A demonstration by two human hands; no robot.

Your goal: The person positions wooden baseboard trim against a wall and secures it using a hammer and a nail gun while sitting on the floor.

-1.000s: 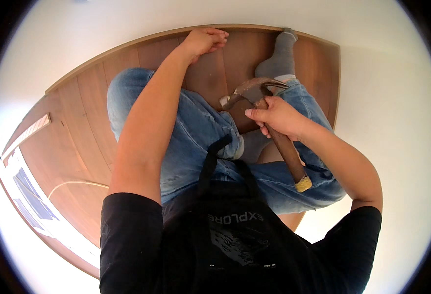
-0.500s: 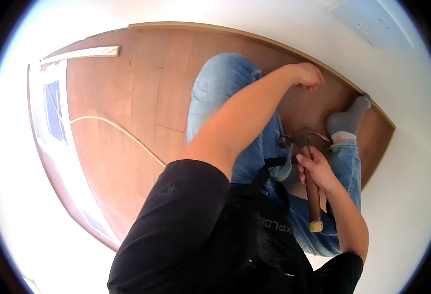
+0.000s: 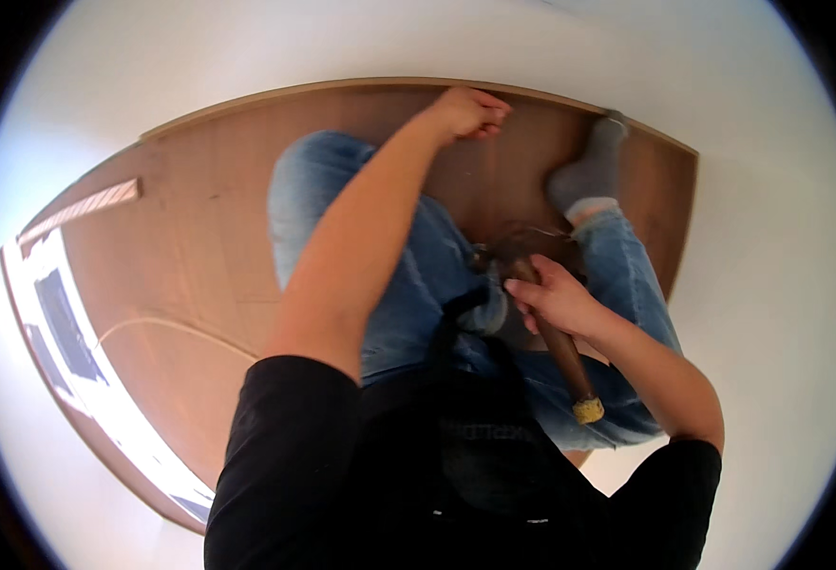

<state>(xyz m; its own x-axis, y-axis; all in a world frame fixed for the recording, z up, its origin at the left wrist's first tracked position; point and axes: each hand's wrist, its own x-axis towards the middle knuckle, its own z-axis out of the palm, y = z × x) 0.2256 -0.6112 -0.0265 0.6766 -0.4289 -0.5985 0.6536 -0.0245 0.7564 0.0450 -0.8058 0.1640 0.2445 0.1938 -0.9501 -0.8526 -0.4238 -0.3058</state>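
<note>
One broad floor (image 3: 190, 256): smooth brown boards, roomiest leftward, meeting a pale wall (image 3: 361, 43). Folded denim legs (image 3: 318, 185). Slim wooden trim (image 3: 285, 92) along the floor's far edge. Claw hammer (image 3: 564, 361): brown shaft, rough yellow butt, blurred head between the legs, gripped in right hand (image 3: 562, 299). Left hand (image 3: 470, 113): fingers bent, near trim; cannot tell whether anything is pinched.
</note>
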